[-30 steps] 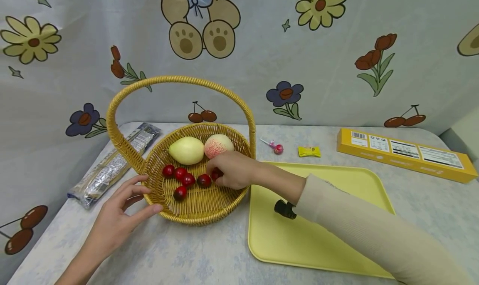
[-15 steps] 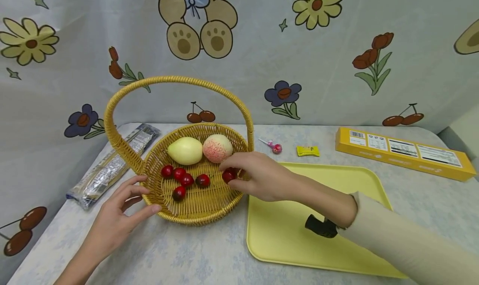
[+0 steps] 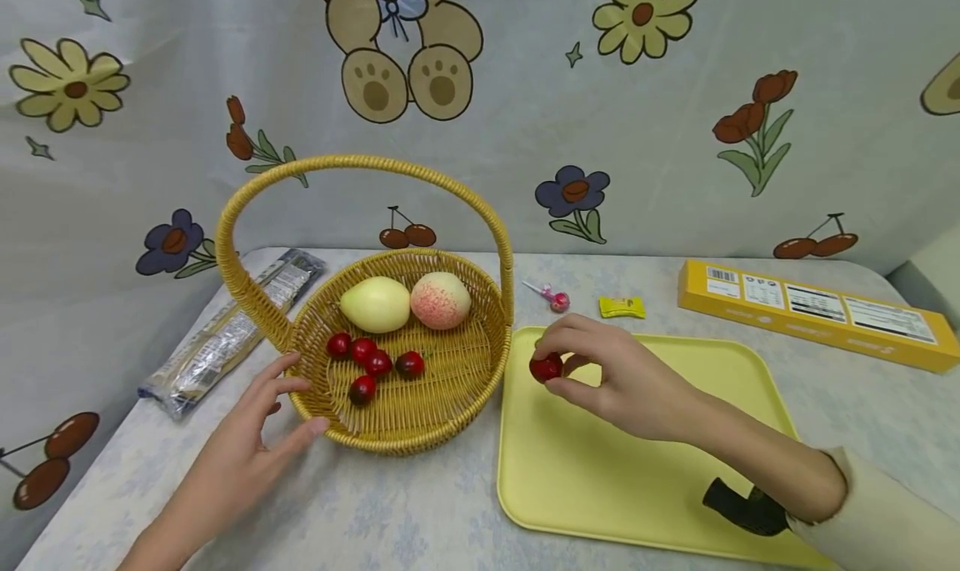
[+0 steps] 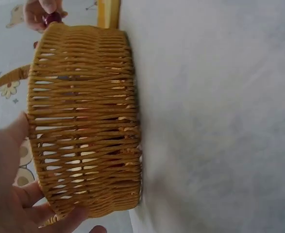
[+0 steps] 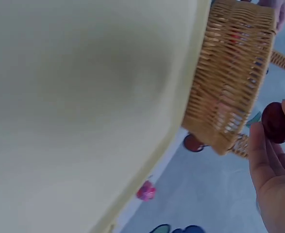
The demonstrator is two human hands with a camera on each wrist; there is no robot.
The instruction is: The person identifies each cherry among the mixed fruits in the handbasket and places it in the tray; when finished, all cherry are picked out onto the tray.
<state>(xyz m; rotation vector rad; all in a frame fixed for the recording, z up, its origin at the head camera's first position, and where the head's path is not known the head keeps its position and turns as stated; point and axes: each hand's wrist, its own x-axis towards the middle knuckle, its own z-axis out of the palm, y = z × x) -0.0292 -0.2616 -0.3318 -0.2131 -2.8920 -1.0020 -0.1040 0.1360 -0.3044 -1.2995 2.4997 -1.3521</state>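
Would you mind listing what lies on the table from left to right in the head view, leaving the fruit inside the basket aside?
Silvery packet → left hand → wicker basket → red cherry pinched by the right hand → yellow tray → long yellow box.

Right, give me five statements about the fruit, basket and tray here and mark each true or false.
1. The right hand pinches a cherry. True.
2. That cherry rests inside the basket. False: it is held above the yellow tray.
3. The left hand grips the basket's handle. False: its fingers touch the basket's rim.
4. Five cherries lie in the basket. True.
5. The tray holds a peach. False: the peach is in the basket.
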